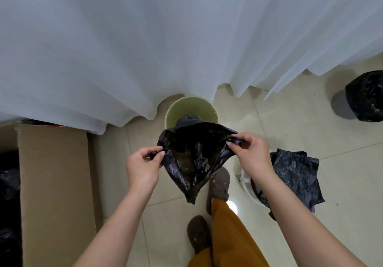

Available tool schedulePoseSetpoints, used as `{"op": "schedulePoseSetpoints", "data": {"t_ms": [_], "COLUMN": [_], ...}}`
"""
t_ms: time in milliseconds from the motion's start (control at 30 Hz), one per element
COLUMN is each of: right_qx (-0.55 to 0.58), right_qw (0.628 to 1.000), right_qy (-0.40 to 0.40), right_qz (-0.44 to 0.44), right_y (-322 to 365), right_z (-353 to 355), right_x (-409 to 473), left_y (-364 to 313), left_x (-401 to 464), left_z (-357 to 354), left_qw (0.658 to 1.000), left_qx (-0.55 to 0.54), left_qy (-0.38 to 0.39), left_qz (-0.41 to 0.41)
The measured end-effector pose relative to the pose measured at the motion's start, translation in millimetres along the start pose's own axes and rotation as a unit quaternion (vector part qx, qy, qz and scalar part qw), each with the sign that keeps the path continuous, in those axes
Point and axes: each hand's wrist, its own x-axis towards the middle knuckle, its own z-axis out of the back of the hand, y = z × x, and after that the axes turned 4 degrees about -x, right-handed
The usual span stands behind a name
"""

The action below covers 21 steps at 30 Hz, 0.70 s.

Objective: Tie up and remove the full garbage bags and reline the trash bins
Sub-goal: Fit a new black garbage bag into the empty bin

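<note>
Evidently relining is midway: the left hand (143, 166) and right hand (247, 152), held apart, each pinch an edge of a fresh black bag (194, 154), stretching its mouth open just above the green bin (191, 111), which looks unlined. Right of that bin, a white bin (246, 185) already wears a liner; farther right stands a black-bagged bin (364, 96).

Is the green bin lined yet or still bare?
Bare: green bin shows its inner wall; both hands hold the black bag above it.
</note>
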Motion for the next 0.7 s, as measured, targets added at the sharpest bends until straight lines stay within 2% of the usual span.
{"op": "schedulePoseSetpoints", "data": {"t_ms": [333,433,533,700], "right_qx": [-0.015,0.029,0.077,0.135], "right_qw": [1.000,0.999,0.996,0.990], "right_qy": [0.020,0.023,0.008,-0.020], "right_qz": [-0.016,-0.038,-0.036,0.017], "right_y": [23.1,29.2,37.5,51.5], "right_z": [-16.4,-24.1,-31.6,-41.0], "right_x": [100.2,129.3,153.3,168.3], "left_y": [-30.7,-32.9,-39.5,-53.1], "left_x": [74.9,101.3,120.3,136.6], "left_z": [-59.2,-80.6,-98.3,-110.6], "left_qw": [0.999,0.999,0.998,0.992], "left_qx": [0.030,0.026,0.034,-0.032], "left_qy": [-0.020,-0.027,-0.037,-0.057], "left_qz": [-0.010,-0.009,-0.041,-0.112]}}
